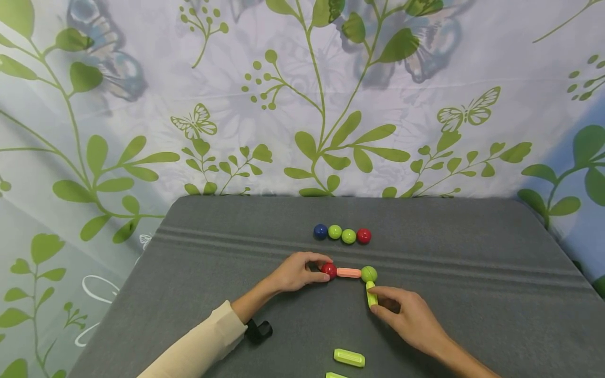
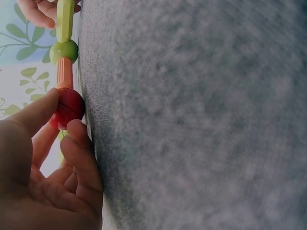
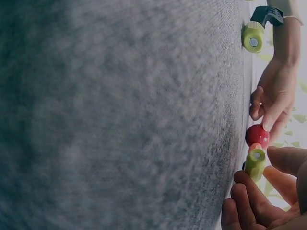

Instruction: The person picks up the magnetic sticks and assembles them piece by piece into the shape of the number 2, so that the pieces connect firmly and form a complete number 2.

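Note:
My left hand [image 1: 298,271] pinches a red ball [image 1: 329,270] between thumb and fingers, low over the grey table. An orange rod [image 1: 348,273] joins that ball to a green ball [image 1: 369,274] on the right. From the green ball a yellow-green rod [image 1: 371,295] runs toward the near side, and my right hand [image 1: 407,315] holds it between thumb and fingers. In the left wrist view the red ball [image 2: 70,106] shows a dark seam. The right wrist view shows the free end of the green rod [image 3: 256,160], with a round silvery spot on it.
Behind the joined pieces, a row of loose balls lies on the table: a blue ball [image 1: 320,231], two green balls [image 1: 342,234] and a red ball [image 1: 364,235]. Nearer, a loose green rod [image 1: 349,358] lies with another [image 1: 336,375] cut off by the frame. A patterned cloth [image 1: 293,105] hangs behind.

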Demonstrator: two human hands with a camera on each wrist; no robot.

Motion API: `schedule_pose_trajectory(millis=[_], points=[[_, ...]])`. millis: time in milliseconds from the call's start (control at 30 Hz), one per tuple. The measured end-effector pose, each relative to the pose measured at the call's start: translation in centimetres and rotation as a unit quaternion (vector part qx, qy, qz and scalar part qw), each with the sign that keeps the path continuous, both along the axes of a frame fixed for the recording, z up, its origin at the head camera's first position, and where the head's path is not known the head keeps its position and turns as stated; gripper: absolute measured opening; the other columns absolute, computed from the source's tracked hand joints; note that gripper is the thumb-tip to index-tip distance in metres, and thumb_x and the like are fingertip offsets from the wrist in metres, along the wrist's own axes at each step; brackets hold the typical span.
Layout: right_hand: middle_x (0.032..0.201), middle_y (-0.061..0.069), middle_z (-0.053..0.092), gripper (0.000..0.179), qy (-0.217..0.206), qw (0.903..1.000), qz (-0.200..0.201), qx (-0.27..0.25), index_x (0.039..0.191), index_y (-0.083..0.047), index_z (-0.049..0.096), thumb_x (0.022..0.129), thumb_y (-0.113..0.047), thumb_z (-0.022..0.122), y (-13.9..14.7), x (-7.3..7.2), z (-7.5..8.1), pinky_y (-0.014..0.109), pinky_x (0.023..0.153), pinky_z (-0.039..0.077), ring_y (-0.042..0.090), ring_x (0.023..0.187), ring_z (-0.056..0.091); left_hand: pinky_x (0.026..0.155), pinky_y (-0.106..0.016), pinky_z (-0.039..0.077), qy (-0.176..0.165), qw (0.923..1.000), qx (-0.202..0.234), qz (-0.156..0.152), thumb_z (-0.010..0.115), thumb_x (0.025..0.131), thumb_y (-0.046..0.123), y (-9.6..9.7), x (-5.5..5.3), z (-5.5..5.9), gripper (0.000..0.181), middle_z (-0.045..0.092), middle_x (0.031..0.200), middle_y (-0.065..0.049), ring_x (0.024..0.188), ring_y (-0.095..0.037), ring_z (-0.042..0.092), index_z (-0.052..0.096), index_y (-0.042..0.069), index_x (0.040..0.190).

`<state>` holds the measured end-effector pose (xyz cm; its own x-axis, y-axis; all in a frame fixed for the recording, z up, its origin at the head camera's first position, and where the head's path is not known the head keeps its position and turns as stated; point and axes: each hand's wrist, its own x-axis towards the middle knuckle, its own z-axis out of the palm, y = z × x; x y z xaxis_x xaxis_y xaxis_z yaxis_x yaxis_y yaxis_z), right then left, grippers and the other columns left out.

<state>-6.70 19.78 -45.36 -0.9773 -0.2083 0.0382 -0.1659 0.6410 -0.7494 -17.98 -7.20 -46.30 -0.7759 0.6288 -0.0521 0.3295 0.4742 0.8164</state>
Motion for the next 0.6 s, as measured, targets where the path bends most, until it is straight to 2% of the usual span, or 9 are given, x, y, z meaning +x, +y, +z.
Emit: schedule_pose_trajectory(millis=[200,467,600], points=[[0.094,-0.008,0.069,0.031,-0.013,0.9999,-0.002,0.004,0.117,-0.012,0.071,0.088,-0.022,0.076,-0.07,-0.01,0.05,0.027,0.064,0.050,0.004,0.078,0.062,0.058,-0.024,0.048,0.001,1.0000,0.006,-0.003,0.075,0.090,0.023,-0.05,-0.02,-0.07,0.035,0.064,0.097,0.006,0.061,-0.006,0.057,0.069,0.012,0.123],[0.088,-0.010,0.067,0.030,-0.019,0.9996,-0.016,0.014,0.115,-0.013,0.072,0.086,-0.018,0.078,-0.21,-0.06,0.08,0.026,0.061,0.049,0.004,0.074,0.060,0.057,-0.023,0.047,0.003,1.0000,0.006,-0.004,0.075,0.090,0.023,-0.14,-0.08,-0.16,0.036,0.064,0.098,0.006,0.059,-0.005,0.056,0.069,0.013,0.123],[0.085,-0.009,0.066,0.029,0.000,0.9995,-0.031,-0.001,0.113,-0.012,0.072,0.085,-0.016,0.079,-0.17,-0.22,0.30,0.027,0.061,0.050,0.004,0.072,0.060,0.057,-0.023,0.047,0.003,1.0000,0.004,-0.005,0.076,0.090,0.024,-0.12,-0.05,-0.08,0.036,0.064,0.098,0.006,0.059,-0.005,0.056,0.069,0.013,0.124]])
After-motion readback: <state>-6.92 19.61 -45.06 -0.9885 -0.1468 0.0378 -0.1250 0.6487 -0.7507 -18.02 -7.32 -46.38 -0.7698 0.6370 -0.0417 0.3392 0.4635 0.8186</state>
